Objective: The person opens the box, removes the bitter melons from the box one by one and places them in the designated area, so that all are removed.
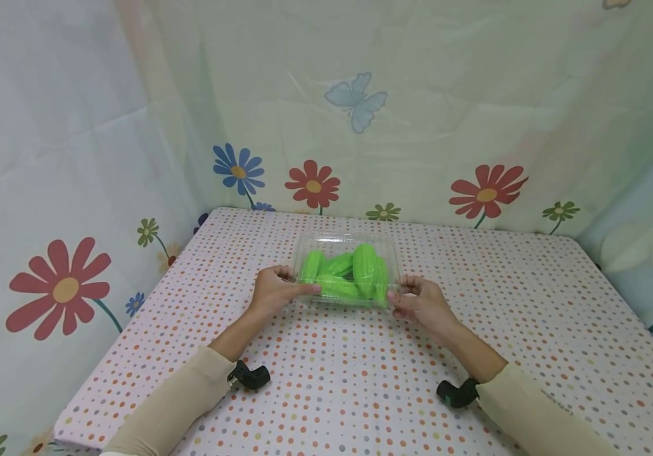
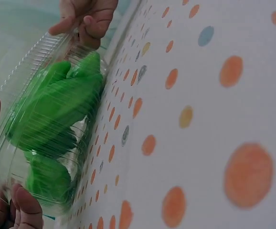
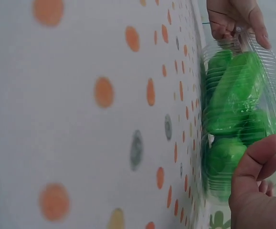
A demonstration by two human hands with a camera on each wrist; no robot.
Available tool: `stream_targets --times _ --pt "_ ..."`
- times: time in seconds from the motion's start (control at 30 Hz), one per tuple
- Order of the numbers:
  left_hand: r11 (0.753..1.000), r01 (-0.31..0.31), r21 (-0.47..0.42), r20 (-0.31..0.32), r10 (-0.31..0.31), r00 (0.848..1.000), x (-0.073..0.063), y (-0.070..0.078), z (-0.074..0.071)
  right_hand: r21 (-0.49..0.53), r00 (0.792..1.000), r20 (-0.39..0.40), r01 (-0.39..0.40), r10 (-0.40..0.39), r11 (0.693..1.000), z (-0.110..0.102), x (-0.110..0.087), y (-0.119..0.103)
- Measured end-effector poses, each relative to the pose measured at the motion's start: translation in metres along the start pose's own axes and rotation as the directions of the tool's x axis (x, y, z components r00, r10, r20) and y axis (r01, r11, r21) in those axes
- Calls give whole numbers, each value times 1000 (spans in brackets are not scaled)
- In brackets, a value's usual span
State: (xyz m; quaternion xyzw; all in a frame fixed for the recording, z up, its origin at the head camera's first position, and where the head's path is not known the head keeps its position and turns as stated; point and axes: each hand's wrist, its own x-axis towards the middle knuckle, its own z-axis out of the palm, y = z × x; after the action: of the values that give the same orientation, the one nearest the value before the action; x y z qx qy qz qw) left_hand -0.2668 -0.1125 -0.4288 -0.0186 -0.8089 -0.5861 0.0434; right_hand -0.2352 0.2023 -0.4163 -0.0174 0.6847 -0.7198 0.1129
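A clear plastic clamshell box (image 1: 346, 238) stands near the middle of the table, its lid over several bright green, ridged, gourd-like pieces (image 1: 365, 271). My left hand (image 1: 275, 291) grips the box's left end, thumb along the front edge. At the opposite end my right hand (image 1: 422, 305) pinches the corner between thumb and curled fingers. In the left wrist view the green pieces (image 2: 57, 109) lie piled across one another behind the ribbed wall. The right wrist view has the right thumb (image 3: 260, 155) against the box's edge. Whether the box's base touches the table cannot be told.
A polka-dot cloth covers the table (image 1: 349, 380). Behind it hangs a backdrop (image 1: 417, 126) printed with flowers and a butterfly, continuing along both sides. Small black devices (image 1: 251, 376) are strapped at both sleeved forearms.
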Motion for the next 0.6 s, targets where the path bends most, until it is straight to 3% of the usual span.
stream_targets --times 0.23,0.47,0.6 --pt "997 -61 -45 -18 61 998 -4 -4 3 -14 999 -45 30 -31 999 0 0 2" --pt "993 -25 -115 -19 23 1000 -8 -4 4 -34 997 -70 26 -28 999 -1 -2 4" --pt "990 -42 -137 -18 40 999 -11 -6 6 -25 997 -75 32 -34 999 -2 -1 8"
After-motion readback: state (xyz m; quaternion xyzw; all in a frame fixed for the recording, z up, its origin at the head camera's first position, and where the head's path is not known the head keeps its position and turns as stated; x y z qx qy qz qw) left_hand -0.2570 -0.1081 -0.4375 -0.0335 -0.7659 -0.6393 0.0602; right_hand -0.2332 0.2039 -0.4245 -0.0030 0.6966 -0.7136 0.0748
